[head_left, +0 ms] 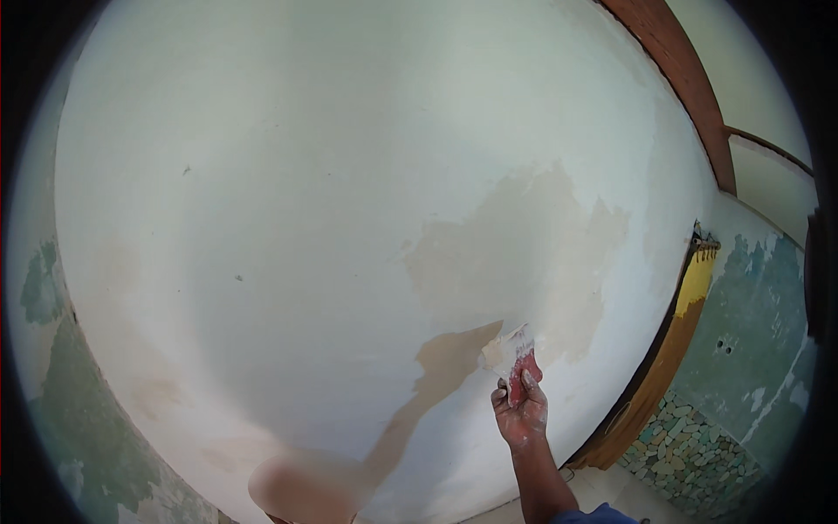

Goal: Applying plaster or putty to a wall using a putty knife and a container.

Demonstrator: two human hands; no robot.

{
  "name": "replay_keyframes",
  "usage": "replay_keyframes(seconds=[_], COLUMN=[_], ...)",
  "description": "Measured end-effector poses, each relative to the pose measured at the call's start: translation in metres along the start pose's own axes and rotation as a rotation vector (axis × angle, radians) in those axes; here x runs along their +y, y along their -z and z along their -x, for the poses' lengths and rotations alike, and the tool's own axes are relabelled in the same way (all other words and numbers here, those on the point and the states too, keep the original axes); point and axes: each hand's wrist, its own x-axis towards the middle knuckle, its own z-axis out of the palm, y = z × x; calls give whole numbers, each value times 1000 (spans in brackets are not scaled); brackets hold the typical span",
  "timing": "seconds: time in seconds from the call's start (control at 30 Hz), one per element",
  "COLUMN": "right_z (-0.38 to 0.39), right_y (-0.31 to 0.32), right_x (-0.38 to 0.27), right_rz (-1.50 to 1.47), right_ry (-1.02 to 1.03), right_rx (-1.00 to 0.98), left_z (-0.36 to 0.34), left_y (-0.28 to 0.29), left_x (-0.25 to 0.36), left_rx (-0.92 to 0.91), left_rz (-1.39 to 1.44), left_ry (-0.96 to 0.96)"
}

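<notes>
My right hand point(521, 415) is raised before the white wall point(305, 218), fingers closed around the red handle of a putty knife point(509, 351). Its wide blade points up and to the left, smeared with cream-coloured putty, and white residue coats the handle. I cannot tell whether the blade touches the wall. Above it lies a large beige, irregular patch point(515, 244) on the surface. A blurred skin-toned shape point(305, 489) at the lower edge may be my left hand; no fingers can be made out there.
Green, peeling walls point(755, 323) adjoin on both sides. To the right hangs a yellow and brown curtain point(690, 323) beside a dark opening. Behind it is stone-patterned flooring point(690, 454). A brown wooden beam point(681, 70) runs along the upper right. The arm's shadow point(436, 375) falls on the wall.
</notes>
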Motion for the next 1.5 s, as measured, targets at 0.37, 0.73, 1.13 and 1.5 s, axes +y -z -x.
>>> replay_keyframes(seconds=[0.37,0.73,1.13,1.5], right_z=[-8,-56,-226,-262], right_y=[12,-111,-420,-405], right_x=[-41,-205,-331,-291], right_rz=[28,535,1591,2036], right_ry=[181,1041,2387,2231], right_rx=[-11,-341,-157,-29], left_z=[-34,0,37,38], left_y=[35,-2,-30,-26], left_x=[-8,-24,-21,-55], left_rx=[-595,39,-31,118], left_rz=[84,-41,354,416], left_ry=[93,20,23,-54])
